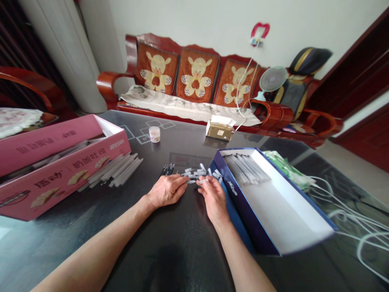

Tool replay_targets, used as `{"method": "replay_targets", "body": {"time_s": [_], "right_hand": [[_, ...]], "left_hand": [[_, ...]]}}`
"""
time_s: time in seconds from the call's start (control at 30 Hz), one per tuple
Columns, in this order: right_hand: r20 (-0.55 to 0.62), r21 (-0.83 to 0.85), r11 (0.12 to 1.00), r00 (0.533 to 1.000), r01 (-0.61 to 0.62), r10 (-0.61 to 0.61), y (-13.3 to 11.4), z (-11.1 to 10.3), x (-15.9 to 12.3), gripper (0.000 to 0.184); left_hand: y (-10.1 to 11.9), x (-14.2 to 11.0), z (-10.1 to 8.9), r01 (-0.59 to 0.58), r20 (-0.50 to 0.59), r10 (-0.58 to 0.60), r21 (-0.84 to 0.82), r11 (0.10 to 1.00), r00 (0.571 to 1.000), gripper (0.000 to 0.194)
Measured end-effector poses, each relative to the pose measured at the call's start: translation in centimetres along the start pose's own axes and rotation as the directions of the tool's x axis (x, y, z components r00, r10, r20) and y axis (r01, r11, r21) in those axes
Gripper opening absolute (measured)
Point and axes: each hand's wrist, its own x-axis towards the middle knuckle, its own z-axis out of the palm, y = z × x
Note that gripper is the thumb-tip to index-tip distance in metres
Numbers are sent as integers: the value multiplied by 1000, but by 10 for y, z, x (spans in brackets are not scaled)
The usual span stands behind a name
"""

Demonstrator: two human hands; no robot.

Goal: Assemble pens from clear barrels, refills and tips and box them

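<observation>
My left hand (167, 190) rests low over the dark table with its fingers curled together; what they hold, if anything, is hidden. Beside it lies a bunch of thin black sticks (167, 169) that look like pen parts. My right hand (214, 198) pinches a small whitish cap-like piece (204, 181) between thumb and fingertips. Just beyond both hands is a loose pile of small translucent white caps (196, 173). Several long frosted tubes (117, 170) lie against the pink box on the left. In the blue box, a row of slim greyish pens (247, 168) lies at the far end.
A pink carton (118, 142) stands at left, and an open blue box (258, 227) at right. Farther back are a small round jar (154, 134) and a tissue box (219, 130). A green packet (287, 168) and white cables (349, 223) lie right of the blue box.
</observation>
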Motion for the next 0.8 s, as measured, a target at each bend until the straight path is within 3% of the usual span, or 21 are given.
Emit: {"method": "replay_targets", "body": {"time_s": [0.3,0.57,0.67,0.8], "right_hand": [[65,-24,1000,998,3,-2,2,1,-3,28],[141,-212,971,987,107,-78,2,1,-5,31],[165,-308,939,981,153,-105,-1,1,-6,24],[121,-358,925,989,128,-90,-5,3,-8,22]], "left_hand": [[0,-1,3,12,28,-11,-23,1000,1000,32],[-2,1,1,-15,80,22,-84,996,997,29],[-2,2,-2,-23,78,33,-126,992,996,27],[1,2,-3,-12,65,23,-171,985,998,27]]}}
